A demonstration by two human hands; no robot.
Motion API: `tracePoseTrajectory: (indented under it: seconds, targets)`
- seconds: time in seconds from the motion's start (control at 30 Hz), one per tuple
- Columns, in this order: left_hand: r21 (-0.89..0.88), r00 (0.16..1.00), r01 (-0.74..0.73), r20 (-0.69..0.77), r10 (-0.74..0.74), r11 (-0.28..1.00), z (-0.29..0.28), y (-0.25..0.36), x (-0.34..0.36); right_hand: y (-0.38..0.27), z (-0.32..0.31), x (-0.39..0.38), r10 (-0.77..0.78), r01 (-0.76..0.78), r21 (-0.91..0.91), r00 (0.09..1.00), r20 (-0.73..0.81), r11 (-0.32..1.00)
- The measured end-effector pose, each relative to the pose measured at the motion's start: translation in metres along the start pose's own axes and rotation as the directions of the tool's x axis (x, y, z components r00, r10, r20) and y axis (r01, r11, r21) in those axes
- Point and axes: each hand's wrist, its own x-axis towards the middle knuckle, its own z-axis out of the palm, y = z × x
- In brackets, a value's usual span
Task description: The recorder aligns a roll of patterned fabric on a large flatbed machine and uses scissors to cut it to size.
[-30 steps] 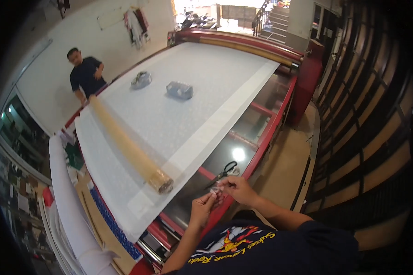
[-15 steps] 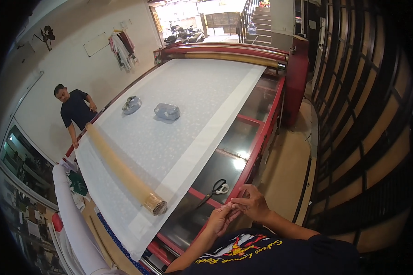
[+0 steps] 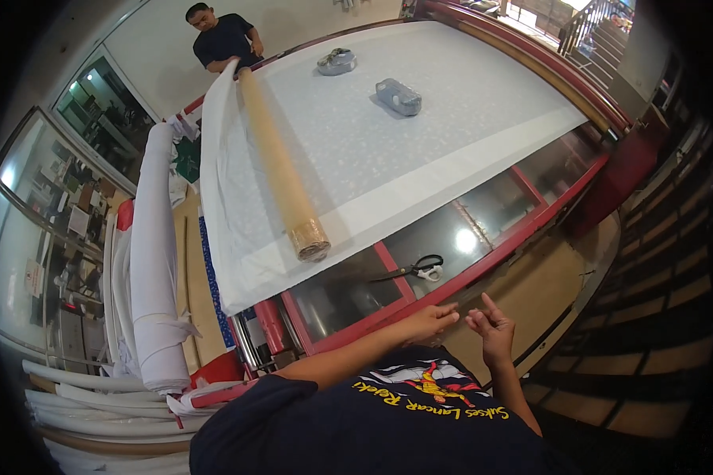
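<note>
Two clear-plastic-wrapped grey bundles lie on the white cloth at the far end of the table: a rounded one near the far edge, and a blockier one just right of it, nearer. Small pale paper notices hang behind the glass-fronted cabinet at left, too blurred to make out.

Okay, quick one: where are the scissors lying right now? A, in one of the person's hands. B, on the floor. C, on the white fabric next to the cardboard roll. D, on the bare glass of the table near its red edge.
D: the scissors lie on the uncovered glass table just past the white fabric, near the red edge, apart from the left hand and right hand.
</note>
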Motion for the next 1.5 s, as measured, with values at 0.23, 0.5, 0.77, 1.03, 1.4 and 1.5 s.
tracePoseTrajectory:
  seconds: [0.23, 0.5, 0.77, 1.03, 1.4, 1.5]
  targets:
    - [-0.593, 0.954, 0.295, 0.231, -0.192, 0.749, -0.001, 0.002, -0.006, 0.006, -0.006, 0.006, -0.326, 0.676, -0.680, 0.735, 0.594, 0.286]
    - [-0.251, 0.962, 0.267, 0.119, -0.244, 0.930, -0.017, -0.007, -0.015, 0.020, -0.007, 0.004, -0.321, 0.707, -0.520, 0.693, 0.646, 0.480]
    - [-0.240, 0.987, 0.154, 0.073, -0.140, 0.959, -0.019, -0.009, -0.026, 0.020, 0.003, 0.003, -0.082, 0.303, -0.576, 0.923, 0.376, 0.759]
    - [-0.358, 0.970, 0.231, 0.154, -0.187, 0.905, -0.022, -0.021, -0.025, 0.017, 0.034, -0.011, -0.425, 0.761, -0.420, 0.633, 0.647, 0.494]
    - [0.538, 0.120, 0.374, -0.836, 0.536, 0.756, -0.357, -0.029, -0.095, 0.121, -0.097, -0.053, 0.470, -0.468, -0.045, 0.879, 0.085, 0.883]
    - [0.153, -0.068, 0.654, -0.964, 0.258, 0.741, -0.438, -0.069, -0.126, 0.167, -0.241, -0.105, 0.463, -0.163, -0.766, 0.865, 0.192, 0.622]
